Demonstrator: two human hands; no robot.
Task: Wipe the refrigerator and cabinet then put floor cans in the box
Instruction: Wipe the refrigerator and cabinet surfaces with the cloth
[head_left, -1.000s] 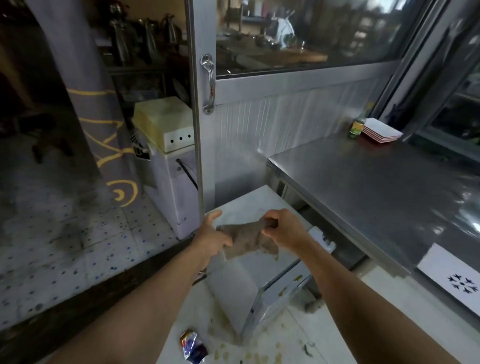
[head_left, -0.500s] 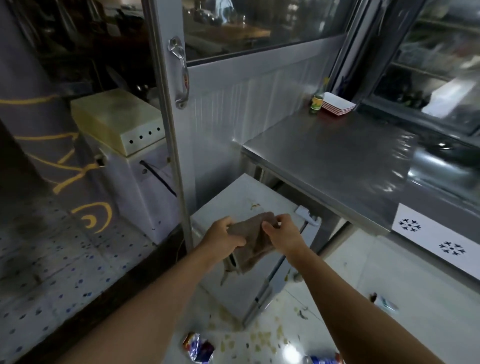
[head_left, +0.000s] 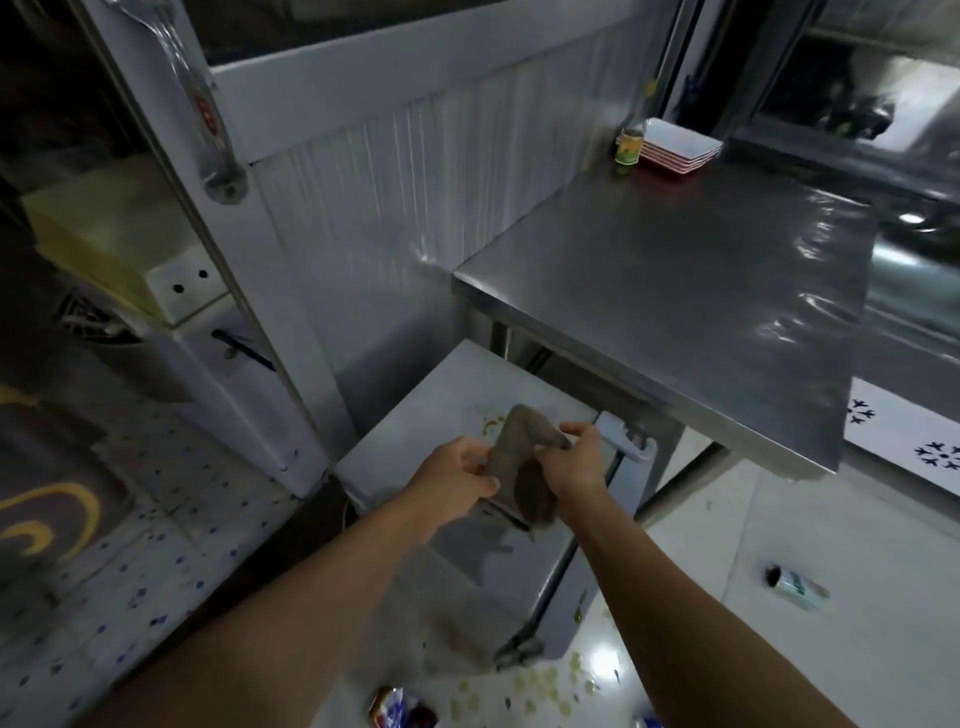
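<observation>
**Both hands on the cloth above the small refrigerator**

We see the left hand (head_left: 457, 470) and the right hand (head_left: 574, 467) each pinching the brown cloth (head_left: 522, 467), fingers curled onto its edges, holding it just over the white refrigerator (head_left: 452, 410) top near its front edge. A yellowish stain (head_left: 491, 423) marks that top. On the floor lie a can (head_left: 797, 590) to the right and a crumpled can (head_left: 397, 709) at the bottom edge. Plates (head_left: 678, 148) sit at the steel table's (head_left: 675, 291) far corner.

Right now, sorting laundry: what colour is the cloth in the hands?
Dull brown; the cloth shows best in the head view.
</observation>
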